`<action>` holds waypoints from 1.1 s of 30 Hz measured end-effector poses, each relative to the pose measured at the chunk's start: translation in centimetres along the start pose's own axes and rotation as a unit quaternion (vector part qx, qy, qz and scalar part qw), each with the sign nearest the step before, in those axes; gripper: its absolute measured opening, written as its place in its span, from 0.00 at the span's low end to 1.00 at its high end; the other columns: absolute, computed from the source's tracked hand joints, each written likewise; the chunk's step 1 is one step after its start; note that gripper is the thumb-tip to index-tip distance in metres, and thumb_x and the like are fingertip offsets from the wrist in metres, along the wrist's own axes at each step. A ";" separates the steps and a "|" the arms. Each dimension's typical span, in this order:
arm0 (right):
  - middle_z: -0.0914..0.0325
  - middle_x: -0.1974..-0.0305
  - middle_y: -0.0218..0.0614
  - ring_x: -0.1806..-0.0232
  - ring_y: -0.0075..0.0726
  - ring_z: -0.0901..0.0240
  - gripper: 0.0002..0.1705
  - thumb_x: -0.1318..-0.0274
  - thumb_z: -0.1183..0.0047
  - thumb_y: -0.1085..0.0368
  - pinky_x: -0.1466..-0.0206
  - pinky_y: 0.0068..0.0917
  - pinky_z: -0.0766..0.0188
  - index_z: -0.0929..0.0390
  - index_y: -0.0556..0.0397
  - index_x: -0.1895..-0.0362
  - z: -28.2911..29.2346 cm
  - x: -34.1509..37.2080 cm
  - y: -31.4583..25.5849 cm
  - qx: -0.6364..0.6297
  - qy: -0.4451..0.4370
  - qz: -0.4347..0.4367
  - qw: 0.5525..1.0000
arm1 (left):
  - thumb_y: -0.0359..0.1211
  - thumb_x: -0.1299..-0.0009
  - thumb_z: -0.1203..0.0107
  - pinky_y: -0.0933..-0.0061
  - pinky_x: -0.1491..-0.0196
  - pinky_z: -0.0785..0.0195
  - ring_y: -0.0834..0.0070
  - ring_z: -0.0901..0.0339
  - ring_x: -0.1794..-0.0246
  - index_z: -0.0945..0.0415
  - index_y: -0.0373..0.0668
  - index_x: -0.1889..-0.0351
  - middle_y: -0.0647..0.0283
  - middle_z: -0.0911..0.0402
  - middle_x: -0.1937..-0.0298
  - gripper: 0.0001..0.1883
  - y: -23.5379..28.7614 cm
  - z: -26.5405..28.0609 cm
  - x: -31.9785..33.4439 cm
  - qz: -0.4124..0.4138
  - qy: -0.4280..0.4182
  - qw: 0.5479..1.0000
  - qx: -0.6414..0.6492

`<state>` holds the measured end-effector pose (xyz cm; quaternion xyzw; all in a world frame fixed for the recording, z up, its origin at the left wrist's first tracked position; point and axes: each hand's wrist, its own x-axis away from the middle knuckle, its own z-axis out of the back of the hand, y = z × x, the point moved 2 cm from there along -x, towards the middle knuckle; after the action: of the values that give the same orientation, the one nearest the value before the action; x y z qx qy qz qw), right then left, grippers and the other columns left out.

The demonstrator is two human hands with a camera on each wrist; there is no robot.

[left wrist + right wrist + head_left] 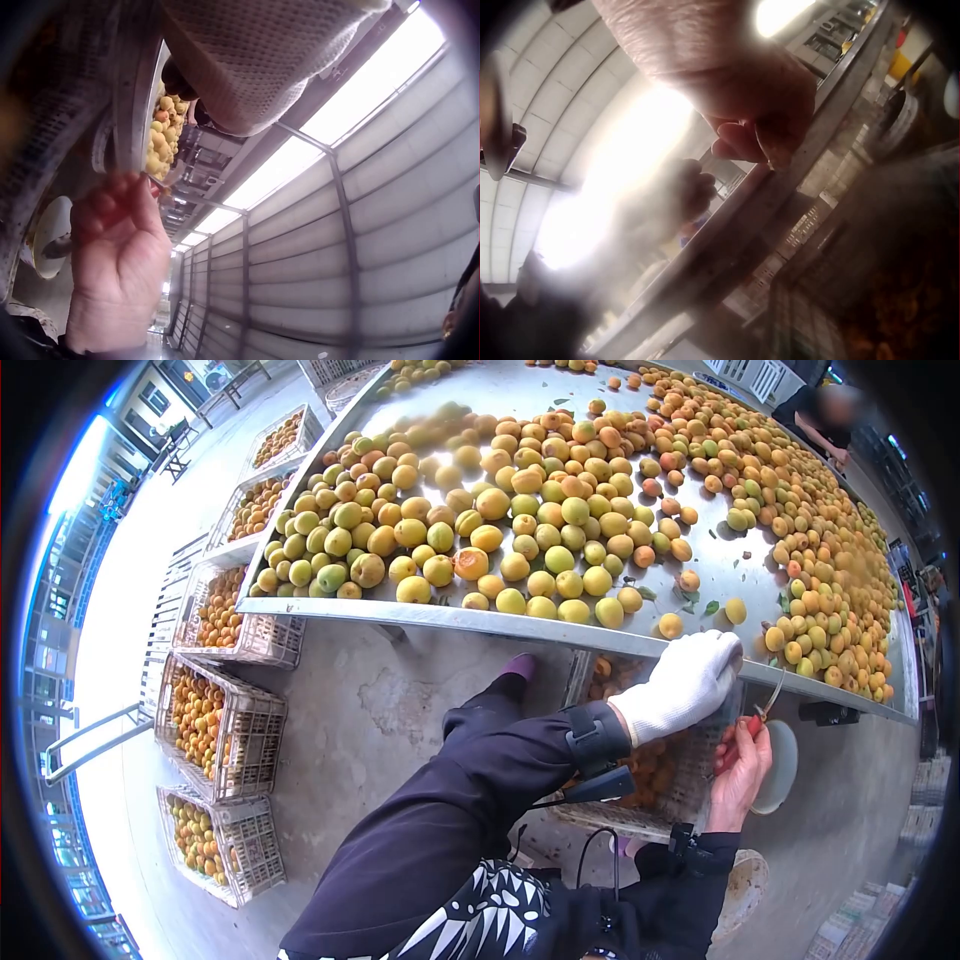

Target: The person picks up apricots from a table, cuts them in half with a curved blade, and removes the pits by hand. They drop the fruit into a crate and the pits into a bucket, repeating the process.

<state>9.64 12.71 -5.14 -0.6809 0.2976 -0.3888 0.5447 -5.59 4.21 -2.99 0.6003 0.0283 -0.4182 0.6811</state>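
Observation:
In the head view, the white-gloved left hand is over the metal table's front edge, its fingers bent; whether they hold anything is hidden. Below and right of it, the bare right hand grips the red handle of a small knife, blade pointing up. Apricots lie heaped on the table. The left wrist view shows the glove close at the top, dark shapes by its fingers, and the bare hand below. In the right wrist view, the bare hand has curled fingers; the gloved hand is blurred.
Under the table edge stands a crate of orange fruit pieces, with a pale round basin to its right. Several crates of apricots line the left side. Another person is at the table's far right.

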 end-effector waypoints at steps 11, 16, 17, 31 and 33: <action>0.29 0.75 0.26 0.81 0.17 0.37 0.04 0.37 0.48 0.64 0.83 0.12 0.45 0.29 0.48 0.61 0.0 0.0 0.1 0.006 -0.004 0.002 1.000 | 0.30 0.33 0.45 0.57 0.62 0.31 0.51 0.23 0.65 0.27 0.41 0.63 0.53 0.23 0.69 0.04 -0.1 0.9 -0.1 -0.003 0.006 1.000 -0.004; 0.29 0.75 0.26 0.81 0.17 0.37 0.05 0.37 0.48 0.64 0.83 0.13 0.45 0.29 0.48 0.61 0.1 -0.1 -0.1 0.002 -0.010 0.007 1.000 | 0.30 0.33 0.46 0.56 0.62 0.31 0.52 0.23 0.65 0.27 0.41 0.64 0.53 0.23 0.69 0.04 0.0 0.9 0.1 -0.001 0.001 1.000 -0.008; 0.29 0.75 0.26 0.81 0.17 0.37 0.05 0.37 0.48 0.64 0.82 0.13 0.45 0.29 0.48 0.61 0.0 -0.1 -0.1 0.003 -0.005 0.005 1.000 | 0.30 0.33 0.46 0.56 0.62 0.31 0.52 0.23 0.65 0.27 0.41 0.64 0.53 0.23 0.69 0.04 0.0 0.8 0.1 -0.001 0.002 1.000 -0.008; 0.28 0.75 0.25 0.81 0.16 0.36 0.05 0.38 0.46 0.64 0.81 0.12 0.43 0.28 0.47 0.62 -0.1 0.0 -0.2 -0.008 -0.004 -0.002 1.000 | 0.30 0.34 0.45 0.55 0.62 0.31 0.51 0.24 0.64 0.27 0.41 0.63 0.53 0.23 0.68 0.05 0.9 1.1 0.2 -0.045 -0.017 0.998 -0.038; 0.28 0.75 0.25 0.81 0.16 0.36 0.05 0.38 0.46 0.64 0.81 0.12 0.43 0.28 0.47 0.62 0.0 0.1 -0.3 -0.008 -0.004 -0.002 1.000 | 0.30 0.33 0.45 0.56 0.62 0.31 0.52 0.24 0.64 0.27 0.41 0.62 0.54 0.22 0.68 0.05 0.8 1.2 0.2 -0.049 -0.020 0.998 -0.038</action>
<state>9.66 12.72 -4.83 -0.6872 0.2973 -0.3851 0.5395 -5.50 2.97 -2.12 0.5632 0.0598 -0.4617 0.6827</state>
